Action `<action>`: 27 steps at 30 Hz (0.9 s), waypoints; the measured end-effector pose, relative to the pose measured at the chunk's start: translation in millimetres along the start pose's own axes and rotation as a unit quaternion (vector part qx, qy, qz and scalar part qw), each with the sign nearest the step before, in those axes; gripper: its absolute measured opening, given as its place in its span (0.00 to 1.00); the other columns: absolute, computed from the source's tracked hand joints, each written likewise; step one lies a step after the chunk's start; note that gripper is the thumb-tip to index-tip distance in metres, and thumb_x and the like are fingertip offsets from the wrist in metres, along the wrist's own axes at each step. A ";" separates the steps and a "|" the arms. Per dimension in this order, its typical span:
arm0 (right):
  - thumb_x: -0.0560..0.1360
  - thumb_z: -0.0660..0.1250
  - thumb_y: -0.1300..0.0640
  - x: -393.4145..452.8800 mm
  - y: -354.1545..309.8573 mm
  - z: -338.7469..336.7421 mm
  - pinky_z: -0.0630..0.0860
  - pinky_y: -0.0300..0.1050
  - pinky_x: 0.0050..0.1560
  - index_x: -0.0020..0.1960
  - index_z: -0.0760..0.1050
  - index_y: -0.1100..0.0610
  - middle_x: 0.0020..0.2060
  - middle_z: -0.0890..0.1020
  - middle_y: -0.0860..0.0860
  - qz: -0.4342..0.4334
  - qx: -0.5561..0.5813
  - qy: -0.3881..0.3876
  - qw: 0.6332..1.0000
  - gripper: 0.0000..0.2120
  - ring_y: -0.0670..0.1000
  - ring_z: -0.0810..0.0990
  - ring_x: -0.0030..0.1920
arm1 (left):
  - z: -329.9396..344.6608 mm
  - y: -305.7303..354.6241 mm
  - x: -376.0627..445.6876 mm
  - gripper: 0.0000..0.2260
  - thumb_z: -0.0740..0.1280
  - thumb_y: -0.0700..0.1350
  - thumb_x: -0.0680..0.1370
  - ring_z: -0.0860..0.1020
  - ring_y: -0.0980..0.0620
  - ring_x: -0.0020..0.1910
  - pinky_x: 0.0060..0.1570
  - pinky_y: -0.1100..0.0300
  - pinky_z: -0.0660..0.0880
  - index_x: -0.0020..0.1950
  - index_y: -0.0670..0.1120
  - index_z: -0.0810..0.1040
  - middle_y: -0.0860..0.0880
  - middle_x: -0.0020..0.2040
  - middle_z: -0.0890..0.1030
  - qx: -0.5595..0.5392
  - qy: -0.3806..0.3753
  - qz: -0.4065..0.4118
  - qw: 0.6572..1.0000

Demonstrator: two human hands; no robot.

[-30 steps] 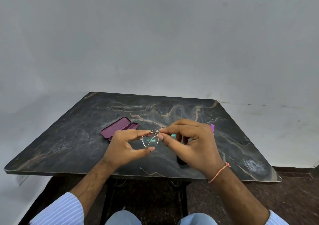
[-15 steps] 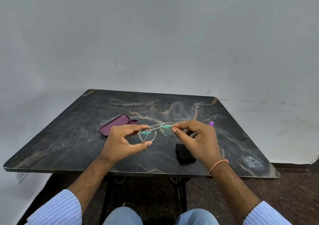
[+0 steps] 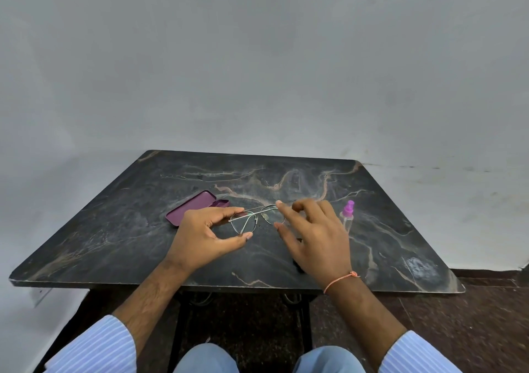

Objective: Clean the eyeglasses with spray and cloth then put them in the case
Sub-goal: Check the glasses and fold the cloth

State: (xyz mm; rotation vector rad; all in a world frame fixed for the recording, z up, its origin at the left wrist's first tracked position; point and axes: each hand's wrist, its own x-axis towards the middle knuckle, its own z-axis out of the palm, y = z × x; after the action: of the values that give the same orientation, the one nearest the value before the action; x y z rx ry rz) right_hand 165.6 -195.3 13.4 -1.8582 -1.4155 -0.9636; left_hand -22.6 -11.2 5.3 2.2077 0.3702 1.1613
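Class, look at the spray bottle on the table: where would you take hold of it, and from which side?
Grip the spray bottle round its clear body, below the purple nozzle, coming from its left with the right hand, which is closest. It stands upright, so a sideways wrap probably suits it, leaving the nozzle free to press. The left hand holds the eyeglasses.

Soft, even, rather dim light fills the scene — no hard shadows, only a faint darkening beneath the dark marble-patterned tabletop (image 3: 114, 229), whose surface carries a dull sheen. A blurred grey smudge sits at the top edge of the pale grey wall (image 3: 257, 72). The wide-angle lens bows the table's edges — corners look stretched. Focus is fairly sharp at centre.
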 end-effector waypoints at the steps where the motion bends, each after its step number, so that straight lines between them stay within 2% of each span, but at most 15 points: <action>1: 0.80 0.73 0.45 -1.0 -3.1 0.6 0.78 0.51 0.43 0.66 0.84 0.49 0.51 0.82 0.49 -0.021 -0.014 0.000 1.000 0.16 0.55 0.78 0.47 | -0.4 1.5 0.7 0.24 0.88 0.48 0.68 0.88 0.64 0.56 0.60 0.58 0.85 0.63 0.48 0.90 0.58 0.56 0.90 0.005 -0.001 -0.008 1.000; 5: 0.79 0.72 0.42 -4.3 -11.4 9.7 0.74 0.52 0.37 0.66 0.82 0.48 0.49 0.81 0.47 -0.044 -0.052 -0.017 0.998 0.18 0.55 0.78 0.45 | -2.3 15.2 3.8 0.24 0.87 0.53 0.69 0.86 0.67 0.55 0.60 0.59 0.85 0.63 0.51 0.90 0.59 0.55 0.90 0.036 -0.004 -0.026 0.999; 10: 0.79 0.72 0.39 -1.9 -23.6 17.7 0.71 0.53 0.42 0.69 0.81 0.48 0.49 0.84 0.45 0.009 -0.079 0.017 0.997 0.22 0.54 0.80 0.45 | -4.0 41.0 8.8 0.23 0.86 0.52 0.70 0.85 0.70 0.56 0.60 0.66 0.83 0.64 0.52 0.89 0.66 0.55 0.87 0.037 0.001 -0.043 0.998; 12: 0.80 0.70 0.39 1.4 -27.9 19.2 0.69 0.53 0.43 0.70 0.80 0.48 0.48 0.84 0.44 0.028 -0.093 0.035 0.995 0.22 0.53 0.81 0.45 | -4.0 50.3 11.8 0.23 0.86 0.50 0.70 0.83 0.75 0.55 0.57 0.71 0.82 0.64 0.51 0.89 0.69 0.53 0.84 0.042 -0.001 -0.049 0.998; 15: 0.81 0.70 0.42 6.8 -29.8 22.4 0.68 0.53 0.42 0.67 0.83 0.49 0.46 0.84 0.44 0.037 -0.084 0.060 0.994 0.18 0.52 0.80 0.42 | -2.5 61.8 15.9 0.22 0.86 0.51 0.70 0.79 0.82 0.50 0.51 0.80 0.76 0.63 0.51 0.90 0.70 0.50 0.81 0.065 0.002 -0.060 0.996; 17: 0.80 0.71 0.44 9.2 -29.9 25.2 0.69 0.53 0.43 0.65 0.84 0.49 0.45 0.84 0.45 0.043 -0.076 0.066 0.994 0.16 0.53 0.80 0.41 | -2.3 68.7 18.3 0.21 0.86 0.54 0.70 0.79 0.81 0.49 0.52 0.78 0.78 0.61 0.52 0.90 0.72 0.46 0.80 0.081 0.002 -0.061 0.995; 19: 0.79 0.72 0.46 11.0 -31.2 28.0 0.69 0.53 0.43 0.64 0.84 0.50 0.45 0.84 0.45 0.047 -0.063 0.070 0.994 0.16 0.53 0.81 0.41 | -3.6 76.0 20.2 0.19 0.84 0.59 0.70 0.82 0.76 0.48 0.54 0.72 0.81 0.59 0.55 0.90 0.72 0.44 0.81 0.101 0.003 -0.044 0.994; 22: 0.77 0.76 0.46 13.3 -35.2 31.6 0.67 0.51 0.43 0.60 0.85 0.49 0.44 0.85 0.45 0.068 -0.030 0.077 0.994 0.14 0.52 0.81 0.40 | -3.9 81.5 23.7 0.22 0.78 0.66 0.72 0.86 0.66 0.49 0.55 0.63 0.84 0.60 0.55 0.90 0.63 0.50 0.89 0.135 0.008 -0.019 0.991; 25: 0.77 0.76 0.45 13.7 -39.7 34.8 0.66 0.49 0.42 0.59 0.85 0.46 0.43 0.84 0.43 0.126 0.038 0.048 0.990 0.12 0.47 0.81 0.41 | -2.4 81.3 26.1 0.29 0.77 0.70 0.69 0.86 0.65 0.53 0.56 0.65 0.83 0.64 0.55 0.89 0.60 0.56 0.90 0.138 0.003 -0.020 0.990; 27: 0.76 0.76 0.44 12.5 -43.7 34.3 0.72 0.51 0.41 0.55 0.85 0.45 0.40 0.81 0.41 0.192 0.122 0.031 0.973 0.10 0.44 0.78 0.37 | -2.7 76.7 29.0 0.28 0.78 0.68 0.71 0.85 0.67 0.57 0.59 0.67 0.82 0.66 0.55 0.88 0.62 0.59 0.89 0.094 -0.020 -0.027 0.995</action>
State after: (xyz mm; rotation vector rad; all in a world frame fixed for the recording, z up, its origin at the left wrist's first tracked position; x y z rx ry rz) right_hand 131.8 -150.0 6.3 -1.8075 -1.0319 -0.6199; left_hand -10.7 -55.1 73.5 2.3629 0.5396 1.0909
